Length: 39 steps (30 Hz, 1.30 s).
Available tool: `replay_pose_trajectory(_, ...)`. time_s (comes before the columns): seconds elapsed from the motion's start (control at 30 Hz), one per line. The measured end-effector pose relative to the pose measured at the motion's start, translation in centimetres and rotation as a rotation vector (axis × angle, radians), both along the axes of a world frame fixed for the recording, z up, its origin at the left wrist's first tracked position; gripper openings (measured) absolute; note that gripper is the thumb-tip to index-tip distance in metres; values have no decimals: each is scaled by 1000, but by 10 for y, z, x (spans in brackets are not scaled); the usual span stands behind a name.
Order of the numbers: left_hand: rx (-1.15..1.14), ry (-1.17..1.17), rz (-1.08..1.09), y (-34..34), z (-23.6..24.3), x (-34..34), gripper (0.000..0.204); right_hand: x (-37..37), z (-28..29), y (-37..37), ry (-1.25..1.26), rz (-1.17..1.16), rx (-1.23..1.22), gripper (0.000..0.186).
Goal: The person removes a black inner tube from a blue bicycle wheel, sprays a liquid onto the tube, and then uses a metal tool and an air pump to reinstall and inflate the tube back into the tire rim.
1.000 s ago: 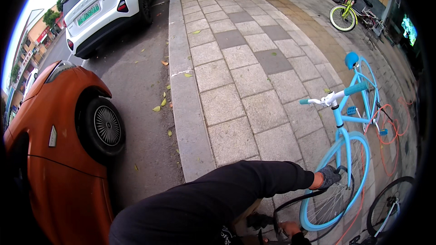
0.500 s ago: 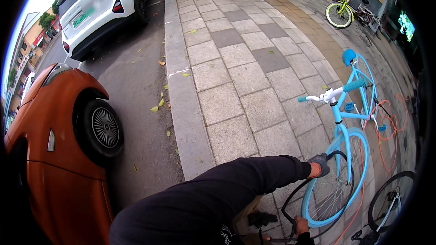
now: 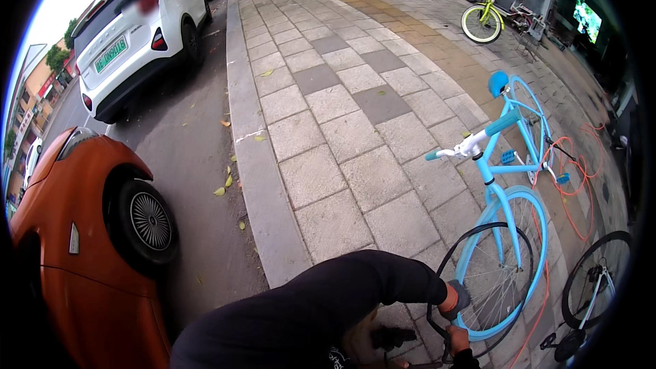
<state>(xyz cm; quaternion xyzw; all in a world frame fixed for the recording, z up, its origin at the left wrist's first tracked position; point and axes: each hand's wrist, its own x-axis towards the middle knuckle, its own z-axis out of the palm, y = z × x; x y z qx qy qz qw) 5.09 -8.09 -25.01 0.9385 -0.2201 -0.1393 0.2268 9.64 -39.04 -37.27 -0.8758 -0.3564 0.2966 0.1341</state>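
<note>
At the pavement's lower right, a black tyre [image 3: 471, 246] is gripped by the gloved left hand [image 3: 456, 298] and the right hand [image 3: 459, 339], just before the light-blue bicycle [image 3: 509, 225].

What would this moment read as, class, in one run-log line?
left hand: grips black tyre | right hand: at tyre, grip unclear | beside: blue bicycle

Flat overcast daylight, soft faint shadows, sharp centre, strong fisheye bending, black vignette at rim
</note>
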Motion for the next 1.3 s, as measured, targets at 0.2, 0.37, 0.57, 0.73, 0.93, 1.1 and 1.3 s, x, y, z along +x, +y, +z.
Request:
replay_pose_trajectory(0.2, 92, 117, -334, -28, 19, -13, 40, 9, 4, -11, -118, 341, -108, 18)
replay_pose_trajectory(0.37, -191, 79, -42, -87, -34, -15, 32, 15, -19, -31, -97, 103, -111, 30)
replay_pose_trajectory(0.57, -229, 102, 149, -118, -48, -33, 35, 43, -43, -55, 5, 174, 180, 49)
replay_pose_trajectory(0.73, -359, 265, 288, -131, -34, -19, 35, 53, -53, -66, 259, 22, 244, 54)
replay_pose_trajectory(0.93, -476, 548, 365, -116, -25, -30, 28, 14, 6, -19, 73, 267, -3, 49)
replay_pose_trajectory(1.1, -494, 543, 292, -132, -16, -29, 25, 9, 3, -18, 755, -452, 191, 39)
replay_pose_trajectory(1.3, -498, 568, 270, -135, -23, -31, 22, 9, 16, -12, -252, 496, -27, 21)
